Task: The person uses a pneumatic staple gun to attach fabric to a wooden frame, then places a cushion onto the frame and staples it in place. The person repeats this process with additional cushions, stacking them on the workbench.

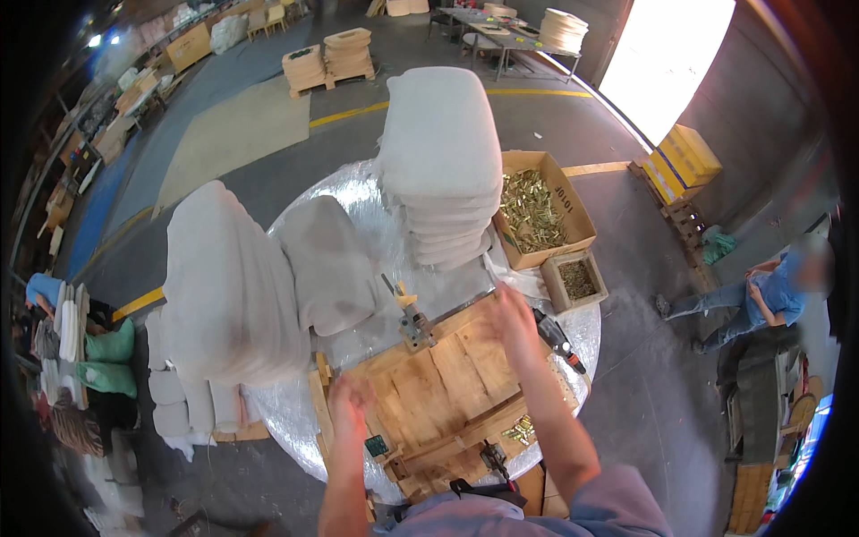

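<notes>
A wooden jig [445,374] of pale boards lies on the foil-covered round table in front of me. My left hand [351,396] is over its left edge, slightly blurred, with loose fingers apart and nothing seen in them. Over the far right part of the jig, my right hand [514,320] has its fingers stretched out, also blurred, and appears to hold nothing. A metal toggle clamp [416,328] is fixed at the jig's far edge, and another clamp [494,458] at the near edge. Beside my right forearm lies a dark power tool [557,338].
Covered grey cushions stand in a tall stack [443,134] at the back and another stack [224,286] at left. A carton of brass-coloured fasteners [534,210] and a smaller box [575,279] are at right. A person in blue [778,291] is farther right.
</notes>
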Available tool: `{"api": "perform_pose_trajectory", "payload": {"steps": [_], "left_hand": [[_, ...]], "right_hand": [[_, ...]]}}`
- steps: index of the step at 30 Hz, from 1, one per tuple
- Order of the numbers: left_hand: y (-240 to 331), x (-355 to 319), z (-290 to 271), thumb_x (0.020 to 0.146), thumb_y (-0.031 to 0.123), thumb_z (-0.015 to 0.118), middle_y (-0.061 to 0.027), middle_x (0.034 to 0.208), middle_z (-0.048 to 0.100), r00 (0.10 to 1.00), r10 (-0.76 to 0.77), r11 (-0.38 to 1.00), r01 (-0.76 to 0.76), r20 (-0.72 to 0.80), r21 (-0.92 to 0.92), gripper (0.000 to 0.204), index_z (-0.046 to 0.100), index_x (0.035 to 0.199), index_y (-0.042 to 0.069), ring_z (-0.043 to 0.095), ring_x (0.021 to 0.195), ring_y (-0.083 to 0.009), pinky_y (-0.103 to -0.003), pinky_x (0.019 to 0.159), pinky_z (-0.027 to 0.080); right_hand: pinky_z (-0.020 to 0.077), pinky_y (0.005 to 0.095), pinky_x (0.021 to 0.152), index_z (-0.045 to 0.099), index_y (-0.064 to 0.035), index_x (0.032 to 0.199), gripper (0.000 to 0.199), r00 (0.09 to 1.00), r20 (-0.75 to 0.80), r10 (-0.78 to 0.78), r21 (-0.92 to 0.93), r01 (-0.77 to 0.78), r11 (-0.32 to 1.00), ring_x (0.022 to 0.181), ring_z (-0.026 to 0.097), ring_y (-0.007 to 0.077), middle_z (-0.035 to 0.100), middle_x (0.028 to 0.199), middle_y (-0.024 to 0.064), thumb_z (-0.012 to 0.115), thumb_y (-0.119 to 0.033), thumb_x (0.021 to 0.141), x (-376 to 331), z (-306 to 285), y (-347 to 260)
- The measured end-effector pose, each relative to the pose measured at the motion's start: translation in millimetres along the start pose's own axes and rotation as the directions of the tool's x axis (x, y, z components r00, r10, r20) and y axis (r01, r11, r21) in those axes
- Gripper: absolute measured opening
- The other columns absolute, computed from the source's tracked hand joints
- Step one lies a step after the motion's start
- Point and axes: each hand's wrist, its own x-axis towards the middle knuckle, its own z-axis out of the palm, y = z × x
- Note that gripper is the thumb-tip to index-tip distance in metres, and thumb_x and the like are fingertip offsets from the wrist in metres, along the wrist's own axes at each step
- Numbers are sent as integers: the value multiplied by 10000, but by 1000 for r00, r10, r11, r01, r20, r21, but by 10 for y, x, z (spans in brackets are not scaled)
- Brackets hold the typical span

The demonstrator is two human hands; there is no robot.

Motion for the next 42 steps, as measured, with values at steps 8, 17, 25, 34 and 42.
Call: {"api": "perform_pose_trajectory", "payload": {"steps": [8, 17, 25, 34, 42], "left_hand": [[126, 2112, 291, 1011, 395, 770, -259, 1571, 470, 981, -131, 991, 129, -141, -21, 827, 382, 1636, 15, 553, 1406, -383, -489, 1215, 474], [26, 2730, 1085, 947, 356, 846, -154, 1437, 614, 991, -35, 931, -15, -130, -364, 617, 603, 1448, 91, 611, 1283, -303, -452, 1041, 575], [1316, 2353, 1735, 992, 226, 792, -155, 1332, 666, 986, 143, 959, -118, 81, -258, 521, 587, 1422, 15, 668, 1240, -284, -377, 1006, 642], [1410, -99, 1210, 924, 162, 778, -111, 1499, 617, 926, 321, 862, -198, 201, -467, 655, 530, 1527, 100, 585, 1402, -333, -542, 1184, 512], [778, -2004, -298, 857, 246, 703, -164, 1517, 603, 868, 259, 946, -139, 423, -294, 755, 511, 1563, 57, 571, 1448, -332, -588, 1190, 511]], "right_hand": [[648, 436, 787, 586, -143, 1410, 315, 696, -323, 641, 207, -609, 766, 1010, 751, 267, 724, 1232, 111, 610, -291, 1132, -2850, -765, 1272], [632, 397, 827, 593, -138, 1414, 314, 700, -380, 605, 298, -526, 797, 1034, 760, 256, 737, 1232, 105, 610, -278, 1134, -3164, -937, 1209], [632, 430, 842, 595, -158, 1405, 301, 709, -309, 633, 335, -542, 771, 1025, 767, 283, 739, 1175, 97, 603, -303, 1141, -3371, -886, 1337], [623, 392, 895, 615, -119, 1436, 340, 861, -71, 503, 107, -495, 862, 1101, 763, 262, 751, 1257, 129, 624, -278, 1136, -3114, -679, 986], [592, 428, 964, 575, -116, 1513, 473, 985, 81, 153, 269, -169, 948, 1208, 707, 244, 715, 1362, 104, 543, -435, 1165, -2395, -431, 162]]}}
